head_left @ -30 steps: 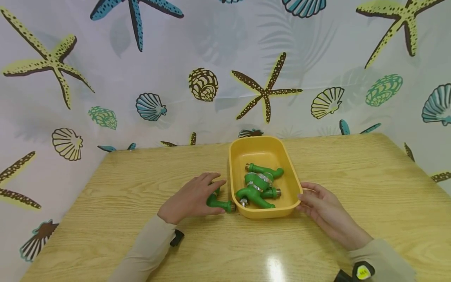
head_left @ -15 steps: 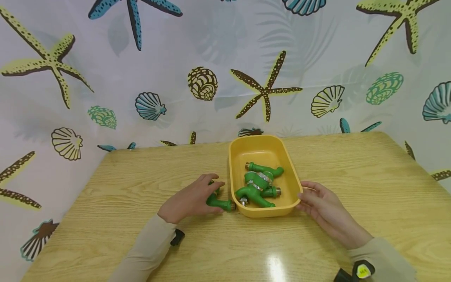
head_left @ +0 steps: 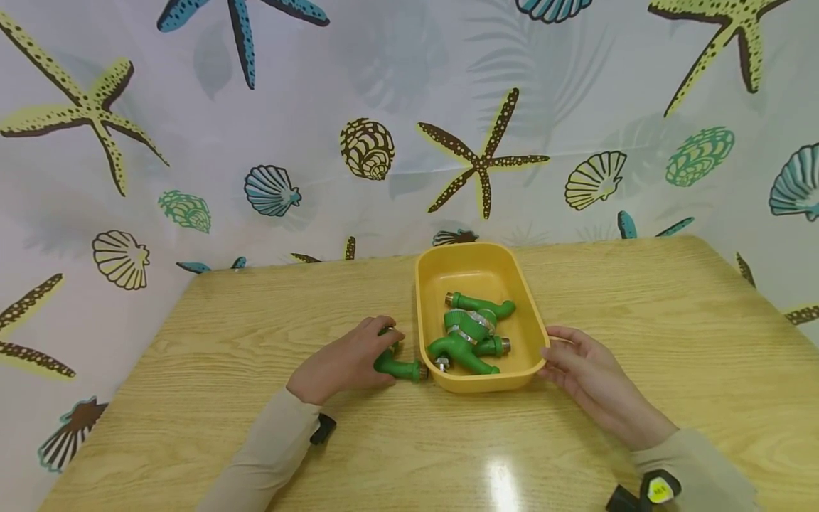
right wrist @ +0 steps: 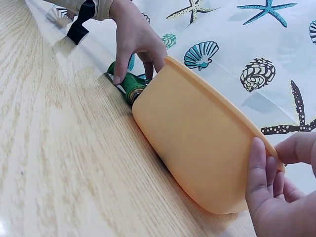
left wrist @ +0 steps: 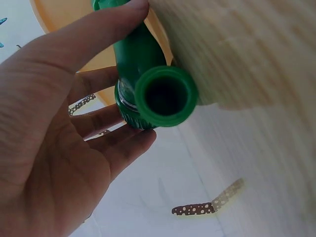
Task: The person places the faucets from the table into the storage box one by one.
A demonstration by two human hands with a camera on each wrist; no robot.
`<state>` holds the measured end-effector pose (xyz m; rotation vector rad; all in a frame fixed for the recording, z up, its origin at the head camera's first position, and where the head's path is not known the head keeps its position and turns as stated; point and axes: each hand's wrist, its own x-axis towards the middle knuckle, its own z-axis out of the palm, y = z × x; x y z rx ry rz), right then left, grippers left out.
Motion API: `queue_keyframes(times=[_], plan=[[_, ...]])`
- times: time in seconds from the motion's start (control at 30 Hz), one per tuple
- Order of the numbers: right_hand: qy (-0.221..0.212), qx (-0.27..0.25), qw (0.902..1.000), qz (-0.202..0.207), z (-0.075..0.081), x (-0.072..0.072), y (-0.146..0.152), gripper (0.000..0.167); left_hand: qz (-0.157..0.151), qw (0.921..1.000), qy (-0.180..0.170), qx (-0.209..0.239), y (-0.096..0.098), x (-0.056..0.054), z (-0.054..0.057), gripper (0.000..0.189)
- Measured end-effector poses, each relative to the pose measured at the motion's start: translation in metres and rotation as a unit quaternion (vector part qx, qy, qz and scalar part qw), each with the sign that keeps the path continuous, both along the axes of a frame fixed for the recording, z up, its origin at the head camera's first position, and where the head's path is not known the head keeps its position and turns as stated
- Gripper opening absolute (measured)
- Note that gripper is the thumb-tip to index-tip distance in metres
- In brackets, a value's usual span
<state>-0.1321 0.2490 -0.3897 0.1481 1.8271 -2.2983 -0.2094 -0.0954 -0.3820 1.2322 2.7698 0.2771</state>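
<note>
In the head view, my left hand grips a green plastic tap lying on the table just left of a yellow tub. Thumb and fingers come round opposite sides of it, and the left wrist view shows its round open spout. A brass-coloured threaded end points toward the tub's near left corner. My right hand pinches the tub's rim at the near right corner, thumb and fingers on either side of the wall. Inside the tub, more green taps lie piled together, partly covering one another.
A wooden table carries everything. Behind it hangs a pale cloth printed with starfish and shells, which also runs along the left and right sides. Black straps sit at my wrists.
My left thumb and fingers have closed in a little round the tap beside the tub. The tub and my right hand keep their place; the head view has tilted very slightly.
</note>
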Motion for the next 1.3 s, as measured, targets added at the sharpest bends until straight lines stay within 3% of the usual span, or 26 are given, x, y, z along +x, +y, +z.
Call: queue_keyframes(times=[0.5, 1.3], plan=[[-0.007, 0.013, 0.9999, -0.001, 0.0, -0.0001, -0.0019, 0.046, -0.01, 0.9995, 0.02, 0.021, -0.0037, -0.001, -0.0008, 0.047], [-0.012, -0.002, 0.9999, -0.001, -0.0002, -0.0017, 0.0006, 0.04, -0.015, 0.9997, 0.012, 0.014, -0.0058, -0.0034, 0.0001, 0.044]])
